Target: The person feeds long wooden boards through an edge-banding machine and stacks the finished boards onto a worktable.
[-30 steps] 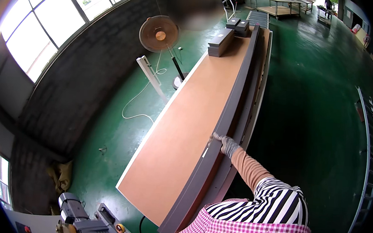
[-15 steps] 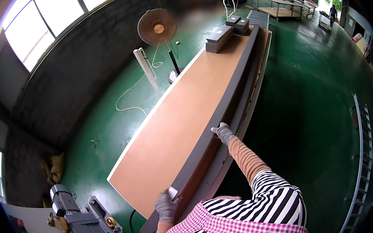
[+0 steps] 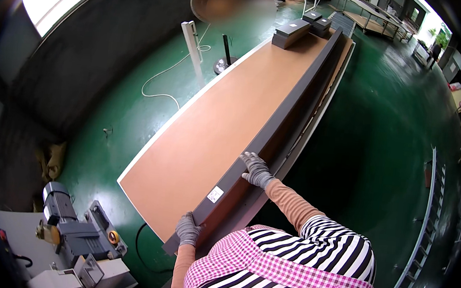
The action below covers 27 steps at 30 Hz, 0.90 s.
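A long dark grey panel (image 3: 278,123) runs along the right side of a tan-topped table (image 3: 215,126), on top of other long boards with a brownish side. My left hand (image 3: 187,229), in a grey glove, is closed over the panel's edge close to its near end. On the panel's upper face, between my hands, lies a small white label (image 3: 215,194) with dark print. Farther along, my right hand (image 3: 258,169), gloved too, rests across the panel with its fingers apart. The undersides of both hands are hidden.
Stacked short grey boards (image 3: 291,33) stand at the table's far end. At the lower left is a machine with a grey motor (image 3: 61,202). A white post (image 3: 192,43) and a fan stand (image 3: 225,65) are left of the table. A ladder (image 3: 423,240) lies at the right.
My left hand has moved off the white label to the panel's near end. My right hand has come nearer along the panel, its fingers now spread. The view has shifted.
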Motion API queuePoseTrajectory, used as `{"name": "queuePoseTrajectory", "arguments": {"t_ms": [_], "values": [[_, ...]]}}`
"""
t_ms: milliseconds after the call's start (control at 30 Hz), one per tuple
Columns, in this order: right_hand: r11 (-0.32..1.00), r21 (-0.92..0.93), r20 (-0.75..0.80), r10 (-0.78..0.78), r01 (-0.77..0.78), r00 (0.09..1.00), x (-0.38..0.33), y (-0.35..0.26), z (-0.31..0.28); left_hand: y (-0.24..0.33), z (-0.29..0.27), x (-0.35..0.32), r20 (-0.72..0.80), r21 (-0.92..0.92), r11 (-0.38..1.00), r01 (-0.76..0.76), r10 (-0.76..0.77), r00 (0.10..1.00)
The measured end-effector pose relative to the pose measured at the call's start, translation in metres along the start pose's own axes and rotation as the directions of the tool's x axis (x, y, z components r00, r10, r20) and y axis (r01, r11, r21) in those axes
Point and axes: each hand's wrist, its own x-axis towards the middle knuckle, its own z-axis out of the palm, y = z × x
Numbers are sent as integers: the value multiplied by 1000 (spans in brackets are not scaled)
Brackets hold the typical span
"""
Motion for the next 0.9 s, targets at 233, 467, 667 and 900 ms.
{"name": "queuePoseTrajectory", "arguments": {"t_ms": [233,467,667,900], "values": [[857,-375,417,-185,353,890,6,-54,-6,3,-5,-2,-5,8,1000,8,-8,1000],[724,-548,287,-308,420,907,36,-75,0,-4,8,-2,-53,-103,995,17,-22,998],[750,-528,351,-235,399,907,42,-16,30,-21,14,-41,-154,-83,991,100,-112,982],[852,-278,518,-257,444,816,55,-49,34,-107,22,-144,-334,-306,874,378,-470,817]]}}
